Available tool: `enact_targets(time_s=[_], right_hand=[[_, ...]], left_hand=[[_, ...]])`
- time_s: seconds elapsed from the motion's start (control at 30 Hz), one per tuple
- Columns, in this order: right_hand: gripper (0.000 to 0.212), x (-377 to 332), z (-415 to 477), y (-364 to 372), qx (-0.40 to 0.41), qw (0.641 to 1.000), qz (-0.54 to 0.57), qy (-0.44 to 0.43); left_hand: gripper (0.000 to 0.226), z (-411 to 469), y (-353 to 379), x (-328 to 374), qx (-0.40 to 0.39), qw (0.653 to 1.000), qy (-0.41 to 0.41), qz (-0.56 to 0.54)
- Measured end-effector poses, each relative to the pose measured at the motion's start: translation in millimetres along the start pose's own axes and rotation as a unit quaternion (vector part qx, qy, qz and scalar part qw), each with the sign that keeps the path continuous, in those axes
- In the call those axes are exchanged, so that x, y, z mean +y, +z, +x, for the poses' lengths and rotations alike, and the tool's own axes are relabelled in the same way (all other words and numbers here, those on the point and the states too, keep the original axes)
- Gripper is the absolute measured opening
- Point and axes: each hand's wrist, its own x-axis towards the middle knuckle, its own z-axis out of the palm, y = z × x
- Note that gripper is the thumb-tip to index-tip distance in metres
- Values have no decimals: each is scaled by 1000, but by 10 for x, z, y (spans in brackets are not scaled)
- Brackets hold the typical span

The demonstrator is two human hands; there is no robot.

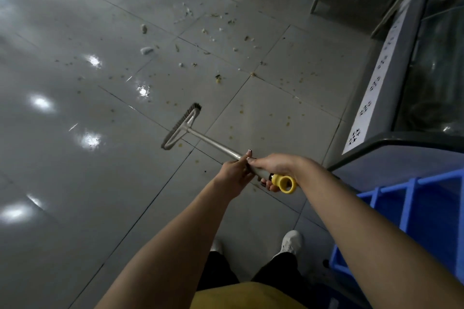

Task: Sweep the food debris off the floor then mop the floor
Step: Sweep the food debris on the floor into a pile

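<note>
Both hands hold the broom (pixel 213 142) close together at the top end of its metal handle. The right hand (pixel 272 167) closes over the handle just beside the yellow ring (pixel 285 183) at its end, with the thumb under it. The left hand (pixel 234 174) grips the shaft directly in front of the right one, touching it, and one finger seems to lie along the metal. Both forearms are stretched forward and downward and meet at the handle, so the broom points away from the body.

The brush head (pixel 181 126) is ahead of the hands and a little to the left, low at the floor (pixel 75 158); I cannot tell if the bristles touch it. Most of the food debris (pixel 213 32) lies well beyond the head, spread over several tiles, and small crumbs lie also near the head and to its right. To the right of the hands are a blue crate (pixel 406 198) and a glass cabinet (pixel 391 98).

In my judgement the sweeping step is in hand and has hardly advanced; no mop is visible. The next move probably calls for reaching the head past the far pieces and drawing them together into one pile.
</note>
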Motion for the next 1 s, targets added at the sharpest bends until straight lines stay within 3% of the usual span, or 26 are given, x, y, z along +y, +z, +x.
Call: enact_targets(time_s=[0.23, 0.4, 0.57, 0.83, 1.0], right_hand=[[56, -549, 161, 541, -9, 1000, -10, -4], [30, -1089, 259, 732, -57, 996, 74, -13], [25, -1757, 580, 810, -98, 992, 80, -6], [41, -3120, 1239, 734, -121, 992, -4, 32], [35, -3932, 1544, 726, -110, 993, -42, -2]], left_hand=[[28, -110, -599, 511, 27, 999, 33, 17], [30, -146, -857, 972, 13, 997, 72, 0], [30, 8, -1095, 1619, 23, 995, 95, 17], [32, 489, -1315, 2830, 32, 993, 103, -39], [31, 699, -1460, 3566, 21, 992, 106, -69]])
